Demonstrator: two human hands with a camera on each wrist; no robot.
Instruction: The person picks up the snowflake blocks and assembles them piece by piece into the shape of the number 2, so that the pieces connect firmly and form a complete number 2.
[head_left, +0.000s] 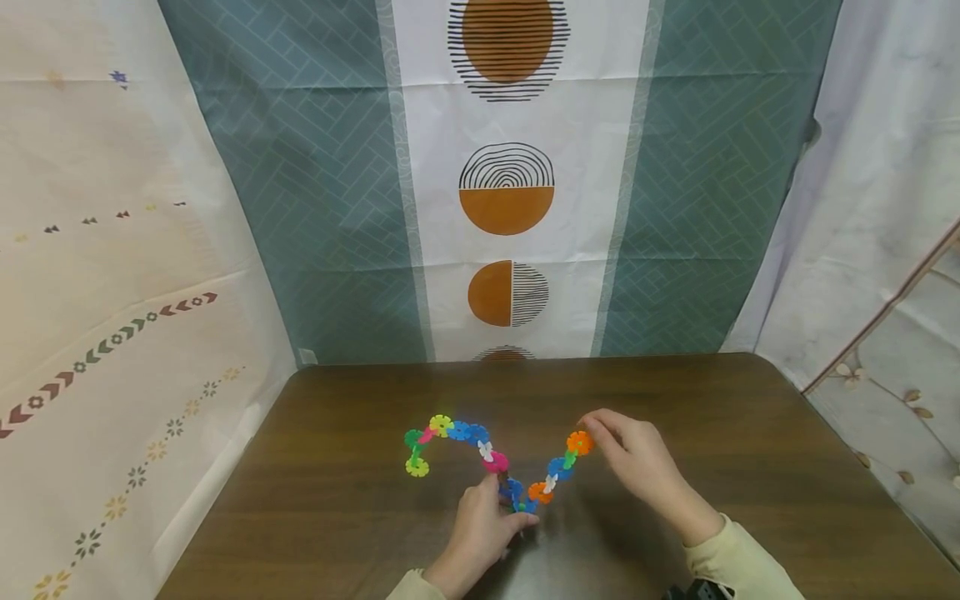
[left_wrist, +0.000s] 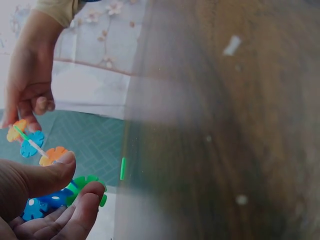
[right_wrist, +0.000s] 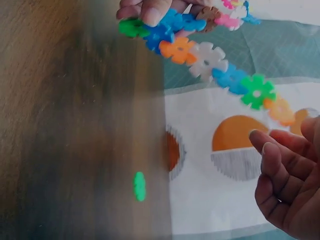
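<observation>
A chain of colourful flower-shaped plastic discs (head_left: 495,461) is held above the brown table. My left hand (head_left: 480,521) pinches it near its lowest bend, around blue discs (right_wrist: 160,39) and a green disc (right_wrist: 132,28), with the thumb on top. The long part curves up and left to a yellow disc (head_left: 417,467). Its shorter part rises right to an orange end disc (head_left: 580,442). Close to that end is my right hand (head_left: 645,467). In the right wrist view a small gap separates its loosely bent fingers (right_wrist: 272,160) from the orange disc.
A separate green disc (right_wrist: 139,186) shows against the brown table (head_left: 352,542) in both wrist views; I cannot make it out in the head view. Patterned curtains (head_left: 330,208) hang behind the table and at both sides. Something black (head_left: 701,590) sits by the right sleeve.
</observation>
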